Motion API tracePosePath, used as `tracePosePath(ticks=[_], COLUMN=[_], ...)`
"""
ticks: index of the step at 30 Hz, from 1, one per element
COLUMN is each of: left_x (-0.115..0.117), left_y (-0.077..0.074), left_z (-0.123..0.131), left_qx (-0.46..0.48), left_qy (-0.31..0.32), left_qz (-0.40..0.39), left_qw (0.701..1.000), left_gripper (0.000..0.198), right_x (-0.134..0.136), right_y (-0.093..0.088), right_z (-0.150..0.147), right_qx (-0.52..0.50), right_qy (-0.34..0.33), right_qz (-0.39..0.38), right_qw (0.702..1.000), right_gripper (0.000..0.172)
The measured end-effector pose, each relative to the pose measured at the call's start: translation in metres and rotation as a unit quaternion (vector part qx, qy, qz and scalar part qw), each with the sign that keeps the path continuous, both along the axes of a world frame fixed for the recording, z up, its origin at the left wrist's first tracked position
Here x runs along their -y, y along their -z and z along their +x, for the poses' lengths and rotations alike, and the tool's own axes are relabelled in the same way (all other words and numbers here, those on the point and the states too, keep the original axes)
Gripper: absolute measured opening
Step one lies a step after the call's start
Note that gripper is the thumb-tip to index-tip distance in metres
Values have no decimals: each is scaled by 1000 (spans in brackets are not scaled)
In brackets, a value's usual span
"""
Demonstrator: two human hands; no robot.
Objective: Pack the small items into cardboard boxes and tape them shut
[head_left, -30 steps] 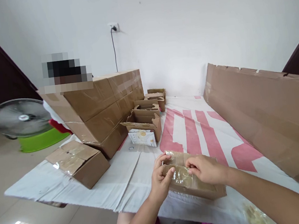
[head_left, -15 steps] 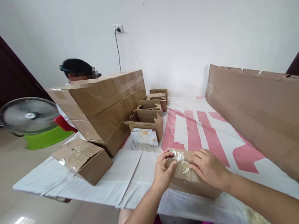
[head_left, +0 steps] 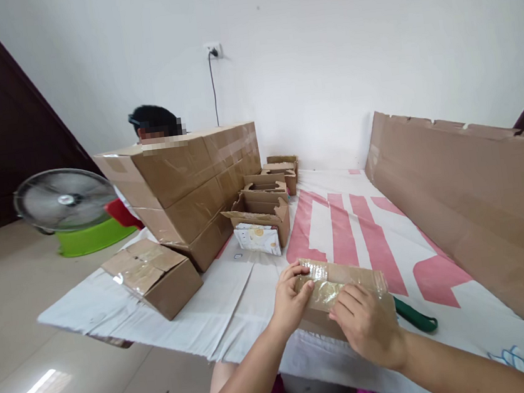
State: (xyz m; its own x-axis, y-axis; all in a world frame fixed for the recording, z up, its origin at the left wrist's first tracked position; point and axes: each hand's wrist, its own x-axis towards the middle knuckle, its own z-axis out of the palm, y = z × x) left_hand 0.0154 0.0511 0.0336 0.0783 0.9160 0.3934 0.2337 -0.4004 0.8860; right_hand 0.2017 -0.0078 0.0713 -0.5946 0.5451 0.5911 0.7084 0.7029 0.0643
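Note:
A small cardboard box [head_left: 351, 273] lies near the front edge of the table, with glossy clear packing tape [head_left: 323, 292] over its top. My left hand [head_left: 291, 297] grips the box's left end, fingers on top and thumb on the near side of the tape. Curled together, the fingers of my right hand [head_left: 368, 323] press at the tape along the near upper edge; their tips are partly hidden. A dark green handle [head_left: 416, 314] sticks out beside the box's right end; the rest of that tool is out of sight.
Stacked cartons [head_left: 181, 196] stand at the left, with a taped box [head_left: 155, 275] in front. Several open boxes [head_left: 261, 212] line up beside the stack, the nearest with white packets [head_left: 257, 240]. A tall cardboard panel [head_left: 472, 210] borders the right. Behind the stack is a person [head_left: 156, 120].
My right hand has moved down toward the near edge of the box, uncovering its right end and the green handle. My left hand keeps its hold. The view has shifted slightly.

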Motion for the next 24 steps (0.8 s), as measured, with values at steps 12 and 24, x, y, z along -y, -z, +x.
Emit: tracePosePath(ticks=[12, 24], left_x=[1, 6], left_y=[-1, 0], left_z=[-2, 2], left_qx=[-26, -61], left_qy=[12, 2], left_qz=[25, 43], left_qw=[999, 997], left_gripper=[17, 14], right_x=[-12, -33], right_y=[-5, -4], right_z=[-3, 25], right_qx=[1, 14], right_qy=[146, 305], right_qz=[-104, -136], right_qw=[984, 943], right_gripper=[16, 13])
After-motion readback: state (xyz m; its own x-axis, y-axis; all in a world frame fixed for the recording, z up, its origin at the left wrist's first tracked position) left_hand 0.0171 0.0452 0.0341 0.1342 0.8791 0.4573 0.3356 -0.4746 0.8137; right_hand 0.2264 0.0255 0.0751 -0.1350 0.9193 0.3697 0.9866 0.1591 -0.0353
